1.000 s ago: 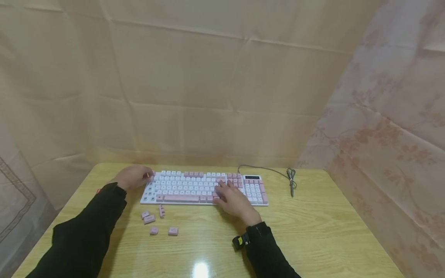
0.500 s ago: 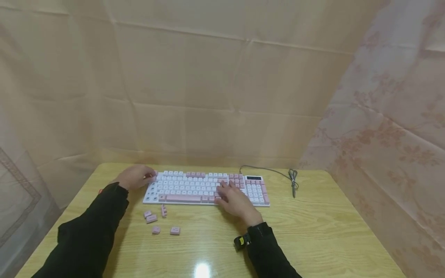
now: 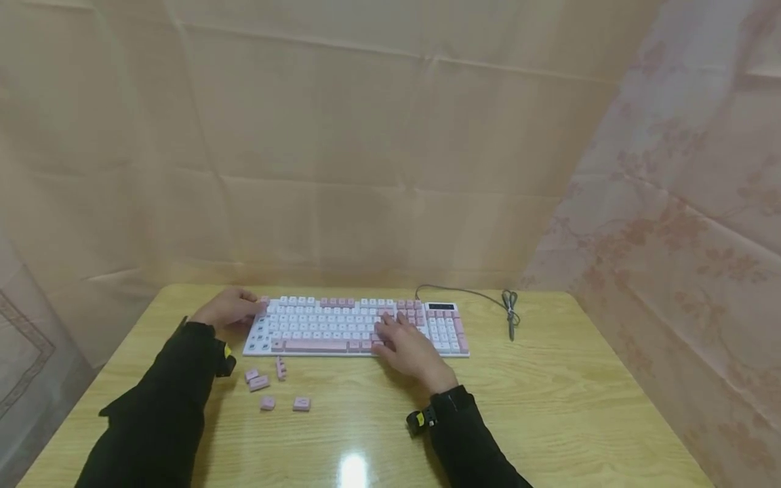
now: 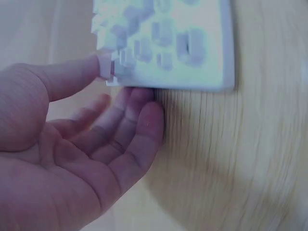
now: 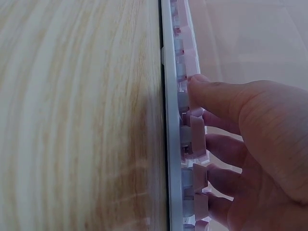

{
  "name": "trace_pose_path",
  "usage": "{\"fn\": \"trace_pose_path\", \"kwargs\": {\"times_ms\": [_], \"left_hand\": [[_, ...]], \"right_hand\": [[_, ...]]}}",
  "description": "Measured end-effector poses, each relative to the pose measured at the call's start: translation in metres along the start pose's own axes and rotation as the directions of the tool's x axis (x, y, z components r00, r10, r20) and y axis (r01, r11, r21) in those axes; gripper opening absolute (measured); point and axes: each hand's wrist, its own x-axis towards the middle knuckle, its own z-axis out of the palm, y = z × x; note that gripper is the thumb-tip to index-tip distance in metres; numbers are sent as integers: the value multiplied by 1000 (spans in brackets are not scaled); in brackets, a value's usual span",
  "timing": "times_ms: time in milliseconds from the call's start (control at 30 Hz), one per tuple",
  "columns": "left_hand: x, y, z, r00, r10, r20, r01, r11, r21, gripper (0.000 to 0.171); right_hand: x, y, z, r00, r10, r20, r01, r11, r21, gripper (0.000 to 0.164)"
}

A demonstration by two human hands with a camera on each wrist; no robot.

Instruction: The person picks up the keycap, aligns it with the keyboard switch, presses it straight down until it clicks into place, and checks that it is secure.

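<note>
A white and pink keyboard (image 3: 329, 329) lies at the back of the wooden table. My left hand (image 3: 227, 308) grips its back left corner. In the left wrist view the thumb (image 4: 79, 74) is on a pale pink keycap (image 4: 106, 66), with the bent fingers (image 4: 139, 130) at the keyboard's side edge. Switches without caps (image 3: 260, 337) show along the keyboard's left end. My right hand (image 3: 411, 352) rests on the keys right of the space bar, fingers spread; its thumb (image 5: 216, 96) touches the front row of keycaps in the right wrist view.
Several loose pink keycaps lie in front of the keyboard's left part, among them a long one (image 3: 259, 383) and a squarish one (image 3: 302, 404). Behind the keyboard a grey cable (image 3: 464, 291) runs to a tied bundle (image 3: 510, 312) at right. Cloth curtains (image 3: 366, 169) stand behind the table.
My left wrist has turned, so its strapped device shows in the head view now. The left hand stays at the corner keycap, and the right hand keeps its place on the keys.
</note>
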Motion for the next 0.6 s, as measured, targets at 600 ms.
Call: {"fn": "trace_pose_path", "kwargs": {"times_ms": [600], "left_hand": [[-6,-2,1,990,-128,50,134,981,-141,56]], "right_hand": [[1,-2,2,1000,7,7,-7,1000,27,50]]}}
